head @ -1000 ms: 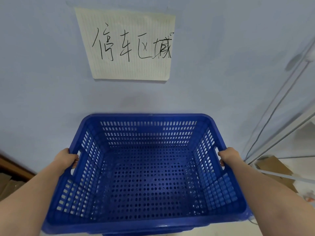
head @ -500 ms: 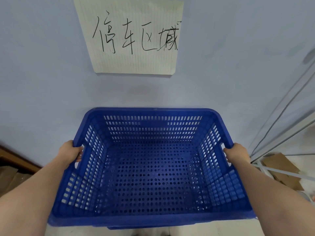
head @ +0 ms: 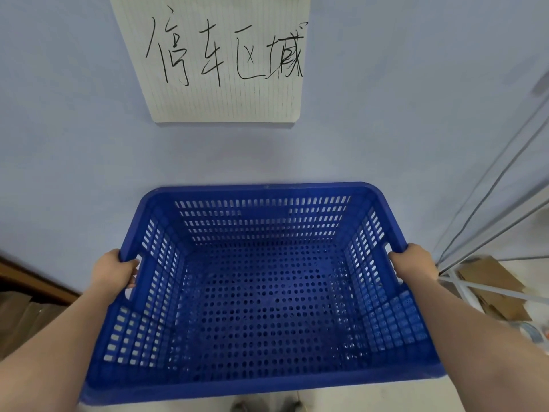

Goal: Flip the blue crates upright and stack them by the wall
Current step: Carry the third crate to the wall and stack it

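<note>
We hold a blue perforated plastic crate (head: 261, 292) upright, its open mouth facing up at us, with nothing visible inside it. Our left hand (head: 114, 273) grips the crate's left rim at the cut-out handle slot, fingers curled closed around the edge and thumb over the top. Our right hand (head: 414, 264) clamps the right rim at the matching slot in the same way, knuckles outward, fingers wrapped and hidden under the lip. Both bare forearms reach forward from the lower corners, roughly level with each other and spread to the crate's width.

The crate's far rim sits close to the pale blue painted wall (head: 74, 129); whether it touches the wall we cannot tell. On the wall above the crate hangs a cream lined paper sheet with black handwritten characters (head: 225, 60). To the right of the crate, grey metal poles (head: 487, 209) lean along the wall, and flat brown cardboard pieces (head: 493, 286) lie below them. Left of the crate, a dark wooden edge (head: 32, 281) runs along the wall's foot.
</note>
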